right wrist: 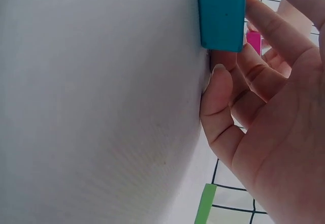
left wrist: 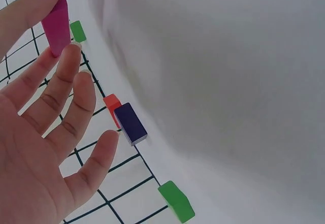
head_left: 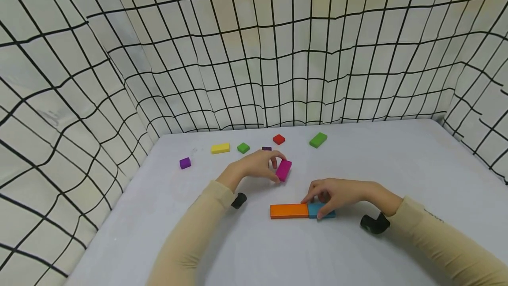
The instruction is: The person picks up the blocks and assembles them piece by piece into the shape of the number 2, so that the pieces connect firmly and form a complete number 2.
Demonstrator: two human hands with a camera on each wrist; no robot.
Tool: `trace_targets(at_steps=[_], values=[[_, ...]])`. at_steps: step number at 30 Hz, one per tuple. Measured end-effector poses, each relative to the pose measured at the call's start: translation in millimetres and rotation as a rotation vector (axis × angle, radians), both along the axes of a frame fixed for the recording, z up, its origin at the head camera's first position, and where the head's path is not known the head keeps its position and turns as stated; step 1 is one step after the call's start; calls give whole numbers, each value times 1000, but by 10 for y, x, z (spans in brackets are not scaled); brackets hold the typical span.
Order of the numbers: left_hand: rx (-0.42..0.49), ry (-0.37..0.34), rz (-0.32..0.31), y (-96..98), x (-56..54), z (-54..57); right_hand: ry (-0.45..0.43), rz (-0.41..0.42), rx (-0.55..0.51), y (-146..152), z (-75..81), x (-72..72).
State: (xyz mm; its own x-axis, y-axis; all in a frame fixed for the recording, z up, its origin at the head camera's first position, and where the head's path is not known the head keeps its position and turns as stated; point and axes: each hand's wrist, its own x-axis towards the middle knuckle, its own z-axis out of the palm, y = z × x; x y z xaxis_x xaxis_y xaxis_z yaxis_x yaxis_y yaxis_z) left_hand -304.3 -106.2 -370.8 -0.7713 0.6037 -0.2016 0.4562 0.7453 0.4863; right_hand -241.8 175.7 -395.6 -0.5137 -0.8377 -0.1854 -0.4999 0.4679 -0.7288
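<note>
My left hand [head_left: 258,164] pinches a magenta block [head_left: 283,170] between thumb and fingertips. In the left wrist view the thumb lies across this block [left wrist: 57,25], and the other fingers are spread loosely below it. Nearer to me, a long orange block [head_left: 289,211] lies flat on the table. A shorter blue block [head_left: 313,211] sits end to end with it at its right. My right hand [head_left: 343,192] grips the blue block from above, thumb on the near side and fingers on the far side. The right wrist view shows the blue block's end [right wrist: 222,18] close up.
Farther back on the white table [head_left: 397,158] lie several blocks: purple [head_left: 184,163], yellow [head_left: 220,148], green [head_left: 243,148], red [head_left: 279,139] and a longer green one [head_left: 318,140]. A dark purple block [left wrist: 131,124] stands behind my left hand. Black netting [head_left: 278,56] over white sheeting surrounds the table.
</note>
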Motion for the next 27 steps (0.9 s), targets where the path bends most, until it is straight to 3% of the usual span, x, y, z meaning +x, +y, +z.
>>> trace_targets(at_steps=[27], values=[[-3, -38, -87, -103, 239, -20, 45, 1, -15, 26, -36, -17]])
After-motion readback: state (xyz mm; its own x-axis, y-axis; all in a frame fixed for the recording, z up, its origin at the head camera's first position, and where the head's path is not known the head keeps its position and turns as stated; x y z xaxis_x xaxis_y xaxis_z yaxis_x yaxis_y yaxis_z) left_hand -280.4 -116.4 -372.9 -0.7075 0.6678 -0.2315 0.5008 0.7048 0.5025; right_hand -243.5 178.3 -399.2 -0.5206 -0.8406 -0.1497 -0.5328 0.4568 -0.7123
